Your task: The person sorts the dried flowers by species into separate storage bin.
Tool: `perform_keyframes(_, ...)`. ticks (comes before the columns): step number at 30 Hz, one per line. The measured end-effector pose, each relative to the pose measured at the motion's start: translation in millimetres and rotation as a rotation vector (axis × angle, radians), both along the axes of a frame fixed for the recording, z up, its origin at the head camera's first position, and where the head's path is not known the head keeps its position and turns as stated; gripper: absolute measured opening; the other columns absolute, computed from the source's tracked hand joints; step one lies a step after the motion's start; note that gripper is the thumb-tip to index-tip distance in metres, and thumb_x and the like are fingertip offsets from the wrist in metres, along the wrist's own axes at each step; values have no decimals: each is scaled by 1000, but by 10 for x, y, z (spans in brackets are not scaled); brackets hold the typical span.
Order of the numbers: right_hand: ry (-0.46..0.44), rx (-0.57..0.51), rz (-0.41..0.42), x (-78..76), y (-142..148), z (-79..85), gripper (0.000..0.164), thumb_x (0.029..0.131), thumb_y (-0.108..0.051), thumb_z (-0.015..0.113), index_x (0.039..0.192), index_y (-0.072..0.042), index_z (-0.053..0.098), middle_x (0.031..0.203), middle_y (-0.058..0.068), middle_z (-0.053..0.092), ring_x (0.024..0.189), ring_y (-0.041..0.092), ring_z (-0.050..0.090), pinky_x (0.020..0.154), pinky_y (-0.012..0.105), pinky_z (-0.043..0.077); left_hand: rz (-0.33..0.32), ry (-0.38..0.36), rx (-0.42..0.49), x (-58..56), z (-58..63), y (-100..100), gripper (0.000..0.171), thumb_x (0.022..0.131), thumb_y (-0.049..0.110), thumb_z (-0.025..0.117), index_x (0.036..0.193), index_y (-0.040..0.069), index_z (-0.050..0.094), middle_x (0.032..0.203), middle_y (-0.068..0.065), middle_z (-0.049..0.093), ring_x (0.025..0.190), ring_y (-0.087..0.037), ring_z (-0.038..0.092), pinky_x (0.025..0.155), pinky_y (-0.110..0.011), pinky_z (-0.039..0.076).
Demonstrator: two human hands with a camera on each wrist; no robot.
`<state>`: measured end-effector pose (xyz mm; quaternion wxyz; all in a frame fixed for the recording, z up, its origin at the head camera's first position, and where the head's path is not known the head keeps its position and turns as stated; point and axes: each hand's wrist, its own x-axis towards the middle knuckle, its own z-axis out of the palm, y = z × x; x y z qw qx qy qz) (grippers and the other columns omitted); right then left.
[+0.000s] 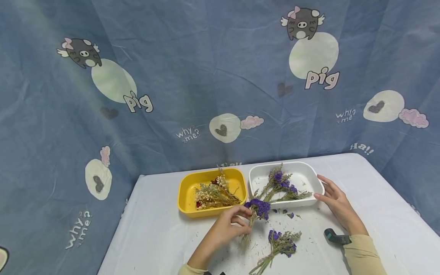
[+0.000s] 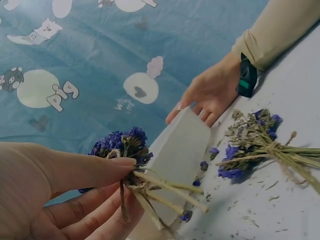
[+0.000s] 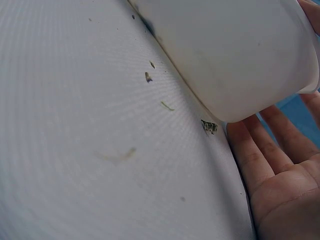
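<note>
My left hand (image 1: 231, 225) pinches a tied bunch of purple dried flowers (image 1: 259, 208) between thumb and fingers. It is raised near the front of the white tray (image 1: 252, 181); its twine knot and cut stems show in the left wrist view. At the tray's right end is my right hand (image 1: 338, 202), its thumb at the rim and its fairly straight fingers (image 3: 252, 155) against the outer end. More purple dried flowers (image 1: 285, 184) lie in the tray. Another tied purple bunch (image 1: 283, 244) lies on the table in front.
A yellow tray (image 1: 183, 191) holding dried cream and dark red flowers (image 1: 213, 194) stands left of the white tray. Loose petals (image 1: 291, 215) and stem bits are scattered over the white tablecloth (image 1: 151, 229). A printed blue curtain (image 1: 192, 76) hangs behind the table.
</note>
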<state>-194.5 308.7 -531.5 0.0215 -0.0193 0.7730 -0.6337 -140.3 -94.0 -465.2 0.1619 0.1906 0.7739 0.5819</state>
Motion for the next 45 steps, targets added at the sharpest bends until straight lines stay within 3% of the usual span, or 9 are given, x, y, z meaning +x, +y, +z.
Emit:
perform_keyframes(5,9,0,1,-5,2,-9,79,101,-20,67,166,-29,23,173,20,15,159,28,26,108,8,42,-4,31,-23,-81,35,30,34,89,2,76,122,7,69,123,-17,70,94,-14,72,82,-20,60)
perform_keyframes(17,0,10,-1,-12,8,-2,80,101,-24,68,166,-31,21,173,19,15,159,35,23,113,14,41,-3,160,-82,-371,176,203,25,90,-1,73,114,4,73,116,-16,74,96,-21,73,80,-19,60)
perform_keyframes(26,-2,1,-4,-9,1,-6,80,101,-23,68,166,-31,22,172,21,15,158,36,24,111,13,41,-31,260,-233,-645,295,386,15,95,8,71,107,12,80,109,-3,78,92,-9,69,81,-22,58)
perform_keyframes(35,-5,-4,-3,-14,-6,11,80,101,-24,68,166,-31,22,173,21,14,158,41,20,113,15,40,-82,235,-253,-876,326,580,15,97,9,71,110,10,79,111,-1,77,93,-8,68,79,-21,59)
perform_keyframes(45,4,-9,1,-14,-2,-7,80,100,-24,69,166,-30,23,172,22,16,158,38,24,109,10,42,-127,247,-404,-1126,376,860,16,93,5,74,107,11,80,105,-2,79,93,-11,71,80,-19,58)
